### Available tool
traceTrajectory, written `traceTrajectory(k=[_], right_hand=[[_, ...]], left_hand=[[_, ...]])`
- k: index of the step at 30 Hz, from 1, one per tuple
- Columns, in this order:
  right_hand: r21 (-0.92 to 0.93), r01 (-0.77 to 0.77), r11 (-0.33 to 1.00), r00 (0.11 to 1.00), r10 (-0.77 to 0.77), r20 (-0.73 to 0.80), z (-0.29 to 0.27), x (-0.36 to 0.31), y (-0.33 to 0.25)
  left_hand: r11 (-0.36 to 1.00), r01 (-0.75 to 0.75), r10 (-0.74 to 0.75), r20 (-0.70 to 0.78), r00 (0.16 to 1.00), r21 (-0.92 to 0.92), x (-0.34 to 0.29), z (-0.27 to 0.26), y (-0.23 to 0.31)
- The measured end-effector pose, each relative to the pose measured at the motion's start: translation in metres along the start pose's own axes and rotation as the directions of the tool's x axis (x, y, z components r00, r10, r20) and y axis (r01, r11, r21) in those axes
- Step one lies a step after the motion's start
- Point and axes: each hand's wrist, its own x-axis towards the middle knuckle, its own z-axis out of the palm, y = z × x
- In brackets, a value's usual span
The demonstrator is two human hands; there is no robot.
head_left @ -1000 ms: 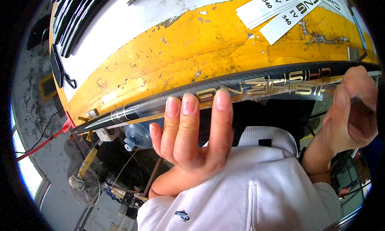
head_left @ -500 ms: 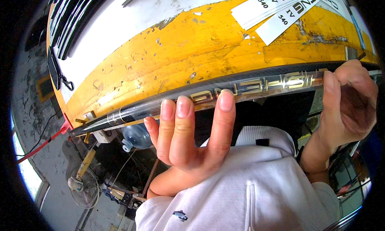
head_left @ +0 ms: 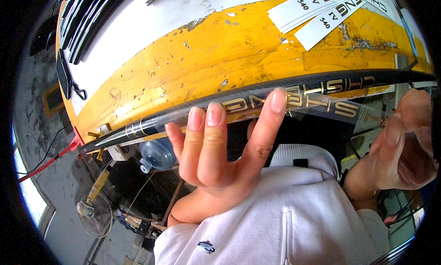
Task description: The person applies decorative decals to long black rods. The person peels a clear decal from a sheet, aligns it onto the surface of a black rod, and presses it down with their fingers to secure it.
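Note:
A long black tapered rod (head_left: 179, 111) with a woven-looking surface lies along the near edge of the yellow bench. Gold lettering shows on it. My left hand (head_left: 216, 159) has its fingers stretched and spread, their tips resting on the rod's near side; its thumb is mostly hidden. A strip of clear film (head_left: 328, 105), also bearing gold letters, slants off the rod near my left index fingertip. My right hand (head_left: 409, 141) pinches the film's far right end between thumb and finger, below the rod.
White printed strips (head_left: 324, 28) lie on the bench (head_left: 151, 72) at the upper right. Several black rods (head_left: 87, 28) lie at the upper left. Metal clamps (head_left: 108, 134) stand at the bench edge. Below are a blue water bottle (head_left: 157, 153) and a fan (head_left: 95, 214).
My right hand has moved down and right, pulling the right part of the film away from the rod. Gold letters stay visible on the rod there. My left index finger has shifted right.

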Motion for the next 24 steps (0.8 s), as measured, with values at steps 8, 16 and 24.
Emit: traceTrajectory(k=[8,16,24], right_hand=[[-0.023,0.018,1.000,0.999,-0.017,0.038,-0.003,0.002,-0.004],[-0.181,0.097,0.979,0.926,-0.022,0.377,-0.030,0.035,-0.023],[0.032,0.055,0.998,0.998,-0.056,0.026,-0.005,0.022,-0.026]], left_hand=[[0.999,0.017,-0.013,0.083,0.996,-0.050,0.007,-0.009,-0.006],[0.982,0.101,-0.115,-0.075,0.991,-0.160,0.008,-0.007,-0.007],[0.765,0.071,0.056,0.176,0.983,-0.641,0.049,-0.036,-0.061]])
